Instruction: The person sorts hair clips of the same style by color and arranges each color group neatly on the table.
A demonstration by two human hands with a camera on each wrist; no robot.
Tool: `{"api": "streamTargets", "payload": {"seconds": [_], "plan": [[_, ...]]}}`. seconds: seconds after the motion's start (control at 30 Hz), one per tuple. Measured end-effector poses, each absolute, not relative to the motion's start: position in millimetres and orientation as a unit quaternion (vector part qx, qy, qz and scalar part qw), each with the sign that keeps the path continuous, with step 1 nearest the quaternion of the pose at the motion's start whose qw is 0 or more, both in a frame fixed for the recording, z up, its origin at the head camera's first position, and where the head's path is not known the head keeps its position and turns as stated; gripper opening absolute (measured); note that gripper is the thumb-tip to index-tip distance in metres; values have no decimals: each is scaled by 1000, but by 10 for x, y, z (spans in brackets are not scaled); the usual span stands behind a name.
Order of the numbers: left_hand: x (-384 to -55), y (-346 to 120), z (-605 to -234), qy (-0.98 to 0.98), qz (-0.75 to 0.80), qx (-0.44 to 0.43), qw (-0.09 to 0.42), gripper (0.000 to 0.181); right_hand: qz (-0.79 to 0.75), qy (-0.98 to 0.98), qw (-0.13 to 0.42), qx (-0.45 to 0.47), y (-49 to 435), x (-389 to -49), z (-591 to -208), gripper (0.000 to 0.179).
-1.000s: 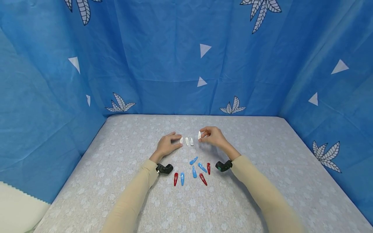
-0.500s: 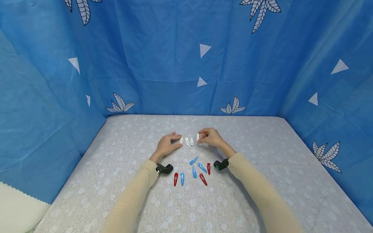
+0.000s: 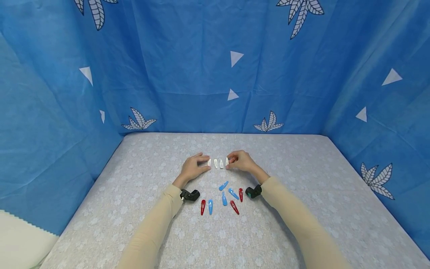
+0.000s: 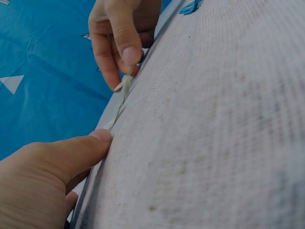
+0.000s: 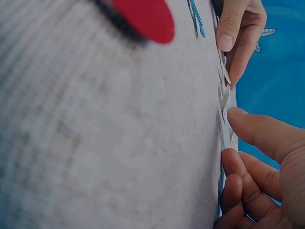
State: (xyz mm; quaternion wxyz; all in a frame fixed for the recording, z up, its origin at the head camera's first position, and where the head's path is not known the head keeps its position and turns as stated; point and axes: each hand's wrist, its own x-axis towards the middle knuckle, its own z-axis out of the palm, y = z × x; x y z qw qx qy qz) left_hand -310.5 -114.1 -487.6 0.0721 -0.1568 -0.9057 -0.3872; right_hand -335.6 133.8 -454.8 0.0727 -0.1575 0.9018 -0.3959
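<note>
Several white snap hair clips stand in a short row in the head view. My left hand pinches the leftmost white hair clip by its two ends, between thumb and fingers. At the right end of the row, my right hand pinches another white hair clip, which is at or close to the tabletop. Between the hands lie two more, a left-middle clip and a right-middle clip, untouched. In the right wrist view, part of the clip at my right hand shows between thumb and fingers.
Nearer the body lie loose blue hair clips and red hair clips, between the forearms. The table has a pale patterned cloth. A blue curtain encloses its back and sides.
My right hand has moved left and slightly down, bringing its white hair clip beside the right-middle one. My left hand has stayed in place, and the red and blue clips have not moved.
</note>
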Motion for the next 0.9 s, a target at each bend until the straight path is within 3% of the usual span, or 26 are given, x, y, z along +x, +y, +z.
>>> {"api": "streamTargets", "payload": {"seconds": [0.9], "plan": [[-3107,-1156,-4866,-904,-391,-157,70,46,-379,908,85,-155,1309,-3357,-4531,44]]}}
